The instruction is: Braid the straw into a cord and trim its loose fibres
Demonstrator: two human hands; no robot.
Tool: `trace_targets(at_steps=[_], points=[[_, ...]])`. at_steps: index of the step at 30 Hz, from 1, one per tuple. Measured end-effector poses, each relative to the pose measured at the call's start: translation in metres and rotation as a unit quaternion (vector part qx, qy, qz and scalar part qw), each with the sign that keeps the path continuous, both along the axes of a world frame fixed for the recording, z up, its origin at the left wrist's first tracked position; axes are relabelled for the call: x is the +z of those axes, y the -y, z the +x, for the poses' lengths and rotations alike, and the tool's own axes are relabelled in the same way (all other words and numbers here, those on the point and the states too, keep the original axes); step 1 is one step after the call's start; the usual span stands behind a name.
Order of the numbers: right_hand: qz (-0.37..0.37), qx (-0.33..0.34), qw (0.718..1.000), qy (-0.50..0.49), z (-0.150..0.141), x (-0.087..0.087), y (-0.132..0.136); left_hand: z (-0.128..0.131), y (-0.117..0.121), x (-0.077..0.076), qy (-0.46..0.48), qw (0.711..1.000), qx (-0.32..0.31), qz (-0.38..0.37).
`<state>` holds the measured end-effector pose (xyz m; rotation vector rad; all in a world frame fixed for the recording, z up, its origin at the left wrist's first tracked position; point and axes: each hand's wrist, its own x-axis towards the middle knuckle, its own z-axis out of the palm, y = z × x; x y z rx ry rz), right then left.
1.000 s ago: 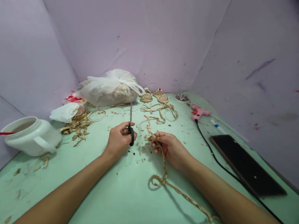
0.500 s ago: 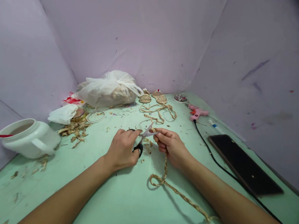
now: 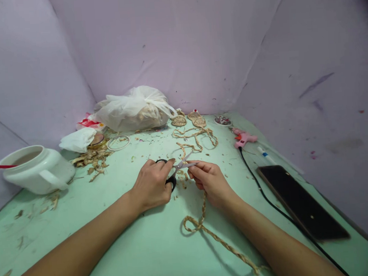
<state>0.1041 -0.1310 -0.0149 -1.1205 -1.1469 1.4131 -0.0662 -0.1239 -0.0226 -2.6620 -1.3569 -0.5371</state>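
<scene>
My left hand (image 3: 154,183) grips a pair of scissors (image 3: 171,183) by its black handles. Its two blades stand apart and point right, toward my other hand. My right hand (image 3: 210,180) is closed on a braided straw cord (image 3: 224,245), close to the blades. From under my right fingers the cord hangs down to the table, makes a small loop and runs toward the lower right, ending in a frayed tip. Its upper end, between the blades, is partly hidden by fingers and metal. Another length of braided cord (image 3: 209,132) lies loosely curled beyond my hands.
A white pot (image 3: 38,173) with a red stick is at the left, near dry scraps (image 3: 94,160) and white rings (image 3: 118,143). Behind sits a stuffed plastic bag (image 3: 133,110). Two woven pieces (image 3: 198,119), a pink glue gun (image 3: 244,138), its black cable and a phone (image 3: 302,203) are rightward.
The scissors' blades are a little closer together than before. Both hands stay in nearly the same place, and the cord's loop has barely shifted.
</scene>
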Motion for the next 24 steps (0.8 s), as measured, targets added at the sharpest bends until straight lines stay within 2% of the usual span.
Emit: trace_targets(at_steps=[5,11,13,15,17,20,22,24], points=[[0.022,0.01,0.999,0.021,0.001,-0.005,0.0,0.001,0.0,0.001,-0.011,0.998,0.006,-0.063],[0.031,0.012,0.999,0.003,0.001,0.002,0.002,0.001,0.0,0.004,-0.02,0.997,0.017,-0.075],[0.017,0.002,1.0,-0.026,0.0,0.004,0.002,0.0,0.0,0.004,0.019,0.996,0.006,-0.092],[-0.01,-0.009,0.998,-0.064,0.0,0.006,0.002,-0.001,-0.001,0.003,0.106,0.988,-0.001,-0.116],[-0.037,-0.015,0.995,-0.094,0.0,0.006,0.001,-0.002,-0.005,0.002,0.233,0.962,0.019,-0.143],[-0.058,-0.013,0.992,-0.109,0.0,0.007,0.0,-0.001,-0.011,0.002,0.429,0.875,0.074,-0.212],[-0.062,-0.009,0.992,-0.113,0.001,0.007,0.0,0.0,-0.014,0.003,0.508,0.815,0.104,-0.259],[-0.065,-0.003,0.991,-0.115,0.001,0.006,0.0,0.0,-0.015,0.004,0.535,0.787,0.124,-0.283]])
